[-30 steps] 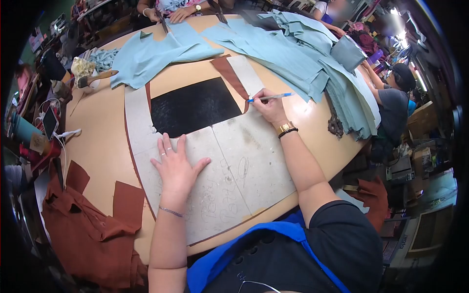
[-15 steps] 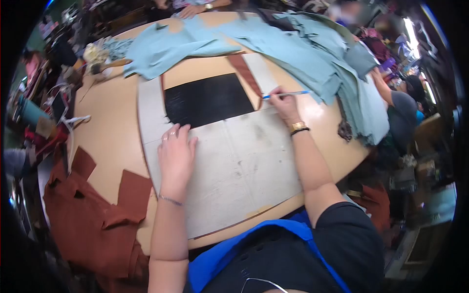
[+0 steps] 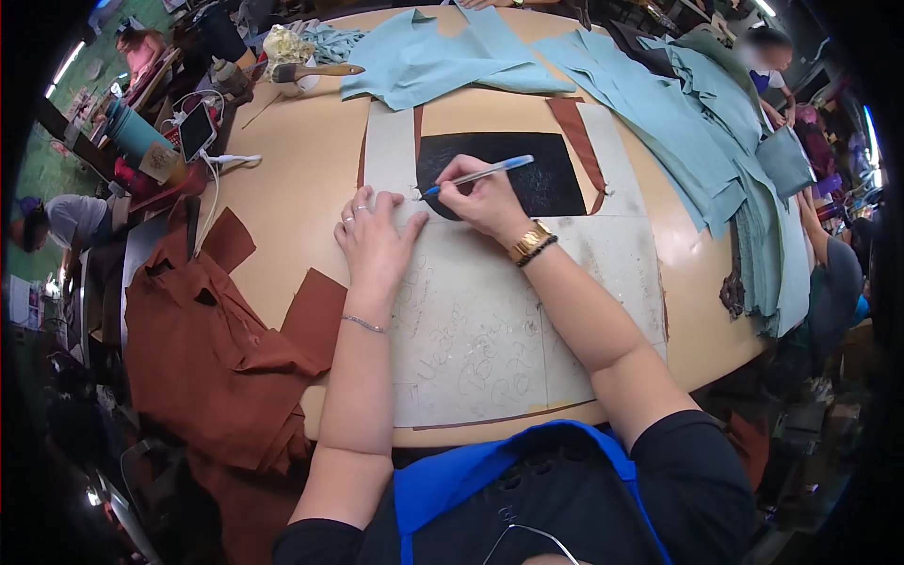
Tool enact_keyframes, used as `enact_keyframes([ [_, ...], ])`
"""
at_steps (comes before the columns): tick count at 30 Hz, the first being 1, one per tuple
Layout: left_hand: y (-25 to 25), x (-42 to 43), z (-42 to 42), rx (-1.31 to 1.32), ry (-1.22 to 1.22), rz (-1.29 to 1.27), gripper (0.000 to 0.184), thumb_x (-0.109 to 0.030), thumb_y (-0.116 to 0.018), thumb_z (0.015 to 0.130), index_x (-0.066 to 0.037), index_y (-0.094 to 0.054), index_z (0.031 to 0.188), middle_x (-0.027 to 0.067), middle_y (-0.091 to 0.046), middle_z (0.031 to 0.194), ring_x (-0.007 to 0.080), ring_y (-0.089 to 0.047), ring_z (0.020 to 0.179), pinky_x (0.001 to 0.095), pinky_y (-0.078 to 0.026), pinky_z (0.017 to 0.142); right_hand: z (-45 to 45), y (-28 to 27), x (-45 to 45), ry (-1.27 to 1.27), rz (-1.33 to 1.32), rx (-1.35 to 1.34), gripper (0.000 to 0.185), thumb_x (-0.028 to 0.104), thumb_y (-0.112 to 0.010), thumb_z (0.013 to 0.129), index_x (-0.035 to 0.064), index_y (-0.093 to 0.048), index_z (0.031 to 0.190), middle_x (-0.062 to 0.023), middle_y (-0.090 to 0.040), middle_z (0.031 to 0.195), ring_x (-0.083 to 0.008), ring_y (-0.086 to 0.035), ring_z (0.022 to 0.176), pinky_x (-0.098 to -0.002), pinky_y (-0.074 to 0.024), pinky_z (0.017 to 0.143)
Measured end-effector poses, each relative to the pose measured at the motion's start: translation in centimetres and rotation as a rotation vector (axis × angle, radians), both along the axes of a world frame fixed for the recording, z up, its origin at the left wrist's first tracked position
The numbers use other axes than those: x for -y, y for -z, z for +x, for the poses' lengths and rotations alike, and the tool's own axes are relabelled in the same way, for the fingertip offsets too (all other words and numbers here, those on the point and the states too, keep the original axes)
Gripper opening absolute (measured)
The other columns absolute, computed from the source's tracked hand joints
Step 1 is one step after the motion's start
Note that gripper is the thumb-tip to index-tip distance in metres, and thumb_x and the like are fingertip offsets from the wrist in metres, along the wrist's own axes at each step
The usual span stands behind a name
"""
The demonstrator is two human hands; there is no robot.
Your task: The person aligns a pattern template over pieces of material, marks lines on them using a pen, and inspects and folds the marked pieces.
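Observation:
A grey bag-shaped template point(image 3: 603, 282) with pencilled marks lies on brown material point(image 3: 576, 132), which shows through its opening and along its edges. Inside the opening is a black sheet point(image 3: 541, 165). My right hand point(image 3: 485, 202) grips a ballpoint pen point(image 3: 494, 171) with a blue cap end. Its tip meets the inner edge of the template, at the left side of the opening. Just left of the tip, my left hand point(image 3: 377, 247) rests flat on the template with its fingers apart.
Brown material point(image 3: 221, 358) hangs over the table's left edge. Pale blue-green pieces point(image 3: 650, 132) cover the far and right sides. A brush point(image 3: 320, 71) lies at the far left, near a phone point(image 3: 198, 132) with a white cable. Other people work around the table.
My right hand has carried the pen from the right side of the opening to its left corner, beside my left hand. The view has turned left.

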State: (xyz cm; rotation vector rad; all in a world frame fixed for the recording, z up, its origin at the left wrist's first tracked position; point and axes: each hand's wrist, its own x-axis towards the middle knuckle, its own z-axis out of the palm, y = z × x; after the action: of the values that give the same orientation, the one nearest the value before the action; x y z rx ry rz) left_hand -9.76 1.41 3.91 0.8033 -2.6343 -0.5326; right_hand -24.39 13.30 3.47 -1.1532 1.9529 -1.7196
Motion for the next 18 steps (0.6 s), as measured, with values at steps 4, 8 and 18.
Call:
enact_keyframes([
  [4, 0.3, 0.2, -0.4, 0.011, -0.043, 0.027, 0.053, -0.044, -0.073, 0.081, -0.013, -0.058, 0.12, 0.021, -0.039, 0.146, 0.0367, -0.03, 0.139, 0.0638, -0.02, 0.109, 0.3, 0.5, 0.4, 0.008, 0.081, -0.016, 0.011, 0.011, -0.064, 0.081, -0.0001, -0.063, 0.083, -0.0042, -0.065, 0.077, -0.009, -0.06, 0.073, -0.0252, -0.0494, 0.065],
  [8, 1.1, 0.3, -0.7, 0.002, -0.072, 0.068, 0.055, -0.042, -0.073, 0.081, -0.014, -0.054, 0.124, 0.0196, -0.036, 0.148, 0.036, -0.025, 0.143, 0.0696, -0.011, 0.11, 0.3, 0.9, 0.6, 0.011, 0.025, -0.098, 0.014, 0.013, -0.066, 0.079, -0.0003, -0.064, 0.081, -0.0065, -0.066, 0.072, -0.0115, -0.061, 0.065, -0.0262, -0.0489, 0.06],
  [18, 1.9, 1.1, -1.0, -0.331, -0.12, 0.299, 0.08, -0.025, -0.075, 0.076, -0.011, -0.036, 0.145, 0.0135, -0.044, 0.143, 0.0287, -0.04, 0.136, 0.0636, -0.006, 0.113, 0.0, 1.0, 0.3, -0.009, 0.085, -0.125, 0.009, 0.01, -0.063, 0.083, 0.0005, -0.063, 0.086, -0.0052, -0.067, 0.08, -0.0097, -0.063, 0.074, -0.0242, -0.0498, 0.066],
])
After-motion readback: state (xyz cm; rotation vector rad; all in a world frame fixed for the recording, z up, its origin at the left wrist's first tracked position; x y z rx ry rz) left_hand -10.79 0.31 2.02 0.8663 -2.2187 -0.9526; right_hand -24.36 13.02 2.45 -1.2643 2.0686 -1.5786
